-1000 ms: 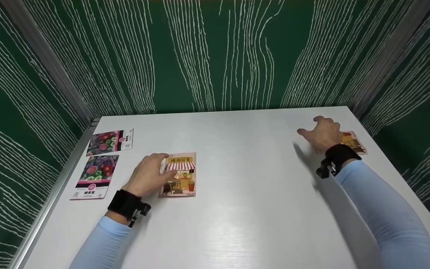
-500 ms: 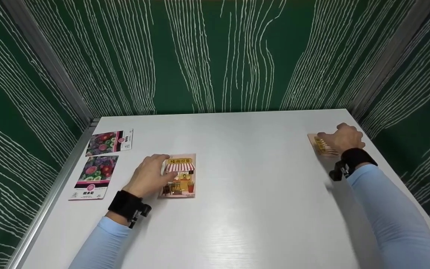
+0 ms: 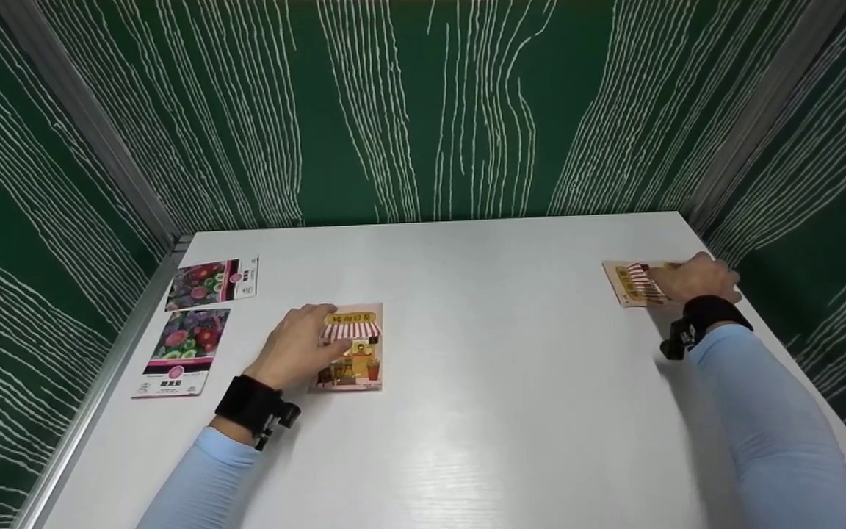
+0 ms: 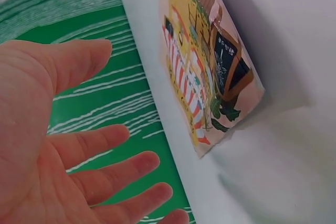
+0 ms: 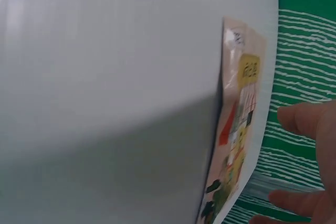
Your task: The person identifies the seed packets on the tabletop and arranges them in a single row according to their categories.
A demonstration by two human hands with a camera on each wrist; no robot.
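A pink seed packet [image 3: 361, 353] with a striped-awning shop picture lies flat near the table's middle left. My left hand [image 3: 297, 349] hovers at its left side, covering part of that edge. In the left wrist view, the hand's fingers [image 4: 118, 174] are spread and apart from the packet [image 4: 202, 72]. A matching pink packet [image 3: 632, 285] lies sideways at the back right. Over its right part is my right hand [image 3: 698, 279], hiding that end. The right wrist view shows relaxed fingers [image 5: 299, 119] standing off from the packet [image 5: 239, 119].
Two flower-picture seed packets lie at the table's left edge, one sideways [image 3: 206, 285] and one lengthwise [image 3: 186, 349] in front of it. The white table [image 3: 482, 353] is bounded by green walls [image 3: 482, 110] with white wavy lines at the back and sides.
My right hand has moved right across the back-right packet, uncovering its left part and covering its right end. The left hand stays in place over its packet.
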